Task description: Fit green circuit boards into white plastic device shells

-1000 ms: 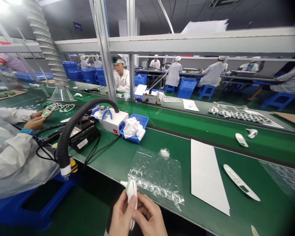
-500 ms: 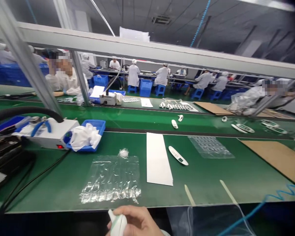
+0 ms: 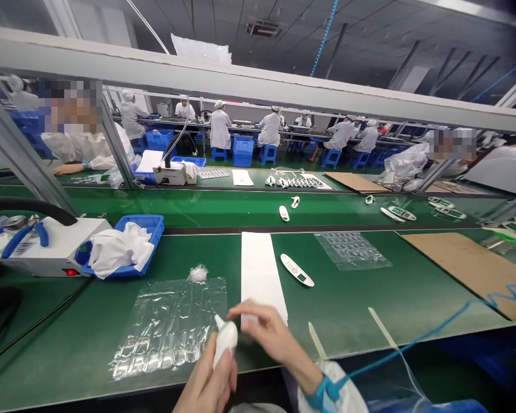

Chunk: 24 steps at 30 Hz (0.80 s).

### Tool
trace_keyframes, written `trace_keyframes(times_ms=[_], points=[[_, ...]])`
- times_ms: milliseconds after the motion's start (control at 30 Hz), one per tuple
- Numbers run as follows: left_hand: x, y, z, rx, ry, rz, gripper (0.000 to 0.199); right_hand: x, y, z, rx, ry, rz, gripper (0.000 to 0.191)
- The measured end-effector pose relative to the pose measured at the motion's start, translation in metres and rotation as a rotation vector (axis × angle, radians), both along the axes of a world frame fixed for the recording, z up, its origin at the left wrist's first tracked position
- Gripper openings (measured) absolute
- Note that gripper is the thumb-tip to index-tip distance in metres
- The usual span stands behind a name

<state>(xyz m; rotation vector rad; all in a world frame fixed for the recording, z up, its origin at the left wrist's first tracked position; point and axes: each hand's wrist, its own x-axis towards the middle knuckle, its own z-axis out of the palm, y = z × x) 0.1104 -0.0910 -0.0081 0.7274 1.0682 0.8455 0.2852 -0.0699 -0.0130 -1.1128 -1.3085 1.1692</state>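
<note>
In my left hand (image 3: 210, 373) is a white device with a narrow tip, shaped like an ear thermometer (image 3: 226, 343). The fingers wrap its body, and the tip points up and left. Just right of it, my right hand (image 3: 269, 332) has its fingers stretched out, apart from the device. A blue strap (image 3: 324, 394) circles the right wrist. Behind the hands lie a clear plastic pocket sheet (image 3: 172, 321) and a white paper strip (image 3: 262, 269). A long white oval shell (image 3: 297, 270) with a window rests right of the paper.
At left stand a blue tray (image 3: 155, 235) of white cloths and a white box (image 3: 51, 252) carrying blue-handled pliers. Another clear sheet (image 3: 352, 250) and a brown board (image 3: 460, 267) lie right. A green belt (image 3: 215, 209) with white parts crosses behind. A blue coiled cord (image 3: 438, 327) runs rightward.
The thermometer has risen from below the table's front edge to above it and is now in my left hand. My right hand is beside it with extended fingers. The view has shifted right.
</note>
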Motion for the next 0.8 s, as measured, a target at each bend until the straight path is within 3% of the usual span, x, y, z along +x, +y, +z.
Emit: trace_keyframes(times_ms=[67, 133, 333, 600, 700, 800], points=[[0.015, 0.018, 0.003, 0.055, -0.022, -0.106, 0.039, 0.028, 0.027, -0.005, 0.112, -0.276, -0.123, 0.022], [0.03, 0.034, 0.0, 0.093, -0.053, -0.118, 0.044, 0.048, 0.047, -0.016, 0.13, -0.436, -0.167, 0.017], [0.055, 0.053, -0.026, 0.018, -0.081, -0.028, 0.06, 0.053, 0.06, -0.035, 0.069, -0.525, -0.147, 0.012], [0.056, 0.052, -0.035, 0.035, -0.045, -0.039, 0.058, 0.047, 0.058, -0.036, 0.048, -0.429, -0.225, 0.01], [0.055, 0.05, -0.026, 0.049, -0.018, -0.039, 0.06, 0.052, 0.056, -0.026, 0.028, -0.304, -0.235, 0.012], [0.047, 0.046, -0.01, 0.029, -0.034, -0.118, 0.059, 0.044, 0.044, -0.004, 0.009, -0.182, -0.2, 0.017]])
